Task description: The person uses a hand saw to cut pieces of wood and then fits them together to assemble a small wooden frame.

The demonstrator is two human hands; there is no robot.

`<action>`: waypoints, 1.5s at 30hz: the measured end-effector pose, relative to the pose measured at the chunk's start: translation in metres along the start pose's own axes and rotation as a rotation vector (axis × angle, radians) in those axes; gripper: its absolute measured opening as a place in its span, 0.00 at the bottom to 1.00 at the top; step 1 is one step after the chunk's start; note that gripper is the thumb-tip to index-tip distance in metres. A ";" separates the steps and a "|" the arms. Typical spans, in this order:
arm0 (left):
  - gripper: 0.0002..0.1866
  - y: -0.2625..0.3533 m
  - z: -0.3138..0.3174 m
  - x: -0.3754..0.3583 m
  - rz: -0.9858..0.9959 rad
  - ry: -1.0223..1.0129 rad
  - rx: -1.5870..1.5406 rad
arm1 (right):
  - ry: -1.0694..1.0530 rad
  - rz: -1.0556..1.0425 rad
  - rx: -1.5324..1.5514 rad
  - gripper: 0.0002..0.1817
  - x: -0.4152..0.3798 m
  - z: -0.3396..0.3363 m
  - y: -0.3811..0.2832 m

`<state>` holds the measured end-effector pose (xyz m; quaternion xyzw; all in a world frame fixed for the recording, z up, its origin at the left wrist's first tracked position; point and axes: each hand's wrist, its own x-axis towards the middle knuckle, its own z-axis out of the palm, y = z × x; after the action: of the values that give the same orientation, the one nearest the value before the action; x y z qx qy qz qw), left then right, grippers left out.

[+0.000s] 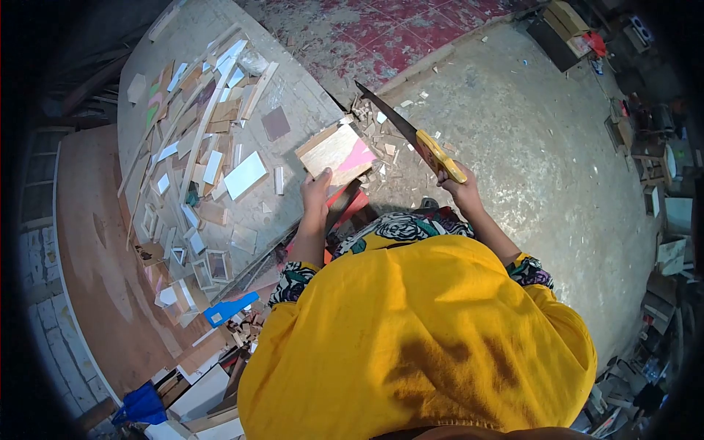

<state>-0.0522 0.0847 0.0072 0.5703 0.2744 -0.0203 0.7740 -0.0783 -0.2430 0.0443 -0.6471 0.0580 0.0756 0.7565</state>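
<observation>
My left hand [316,193] grips the near edge of a wooden board [334,155], its thumb on top. The board is pale, with a pink patch at its right end, and lies at the corner of the worktable. In my right hand [459,187] is a handsaw [433,149], held by its yellow handle. Its dark blade points up and to the left, apart from the board. My right fingers are partly hidden behind the handle.
Wood strips and offcuts [213,139] cover much of the worktable [293,88] on the left. Small scraps [381,136] litter the concrete floor [528,161] beyond the table corner. A brown sheet [95,257] stands at far left. Boxes [561,33] and clutter line the right side.
</observation>
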 end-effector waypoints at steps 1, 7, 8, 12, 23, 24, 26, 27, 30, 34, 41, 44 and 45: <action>0.18 0.002 -0.001 -0.001 0.004 0.002 -0.001 | -0.009 -0.033 -0.014 0.08 0.001 -0.001 0.001; 0.15 0.021 -0.012 -0.009 -0.047 -0.075 -0.289 | -0.025 -0.043 -0.054 0.08 0.002 0.005 -0.003; 0.16 0.021 -0.016 -0.008 -0.053 -0.081 -0.291 | -0.030 -0.044 -0.055 0.08 0.003 0.007 -0.004; 0.16 0.011 -0.019 -0.011 -0.026 -0.115 -0.207 | -0.056 -0.072 0.010 0.08 0.007 0.019 -0.008; 0.15 -0.016 0.001 0.013 -0.039 0.014 0.004 | -0.045 -0.041 0.009 0.07 -0.005 0.018 -0.007; 0.15 -0.013 0.002 0.011 -0.025 0.006 0.010 | -0.037 -0.051 -0.007 0.07 -0.007 0.015 -0.006; 0.16 -0.008 0.005 0.010 0.010 -0.006 0.030 | -0.026 -0.061 -0.022 0.07 -0.008 0.011 -0.003; 0.16 -0.007 0.006 0.009 0.045 -0.021 0.049 | -0.016 -0.054 -0.012 0.07 -0.009 0.010 -0.004; 0.17 -0.006 0.005 0.013 0.050 -0.042 0.083 | 0.006 -0.042 0.007 0.08 -0.011 0.006 -0.006; 0.17 -0.011 0.003 0.015 -0.005 -0.092 -0.073 | 0.036 -0.014 -0.003 0.09 -0.009 0.005 -0.008; 0.17 0.006 0.016 -0.010 -0.099 -0.115 -0.210 | 0.038 -0.041 0.047 0.09 0.002 0.014 -0.007; 0.16 0.004 0.011 -0.006 -0.064 -0.095 -0.163 | 0.030 0.006 0.100 0.09 0.005 0.020 -0.013; 0.15 0.001 0.009 -0.003 -0.028 -0.068 -0.112 | 0.020 0.016 0.088 0.08 0.006 0.020 -0.013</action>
<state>-0.0509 0.0765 0.0109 0.5213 0.2566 -0.0350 0.8131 -0.0703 -0.2248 0.0589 -0.6133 0.0739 0.0725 0.7830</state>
